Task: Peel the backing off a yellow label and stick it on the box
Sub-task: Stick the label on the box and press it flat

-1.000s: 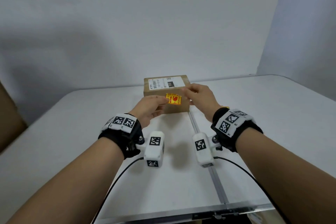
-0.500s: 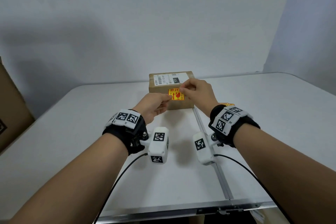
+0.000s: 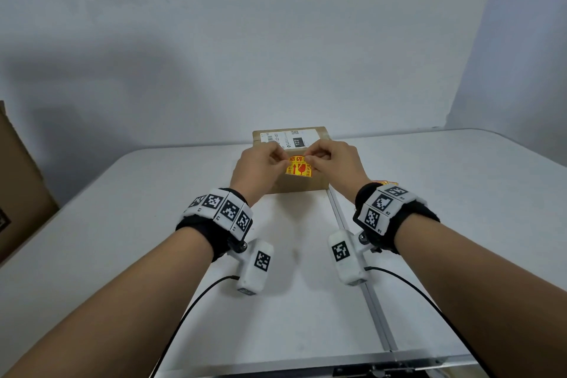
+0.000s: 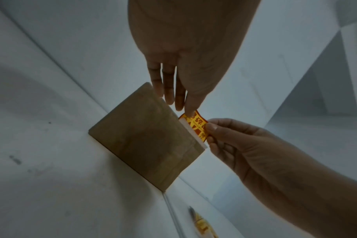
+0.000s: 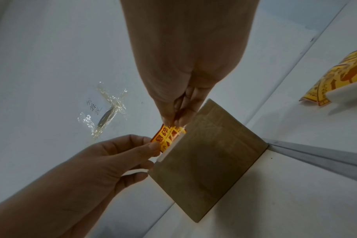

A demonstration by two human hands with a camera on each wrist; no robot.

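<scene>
Label, yellow with red print (image 3: 298, 166), is now lifted up against the brown cardboard box (image 3: 294, 184)'s front, pinched by left hand (image 3: 256, 167) and right hand (image 3: 336, 163); sticking looks imminent.

Head overhead; wrists close, sharing box (image 3: 299, 186).

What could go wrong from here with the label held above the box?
1. Both hands, left and right, pinch the yellow label by its top corners above the box, so it could land crooked or creased.
2. The wrist views do not settle whether the backing is off; the label may not stick.
3. The box stands unheld and might slide when pressed.
</scene>
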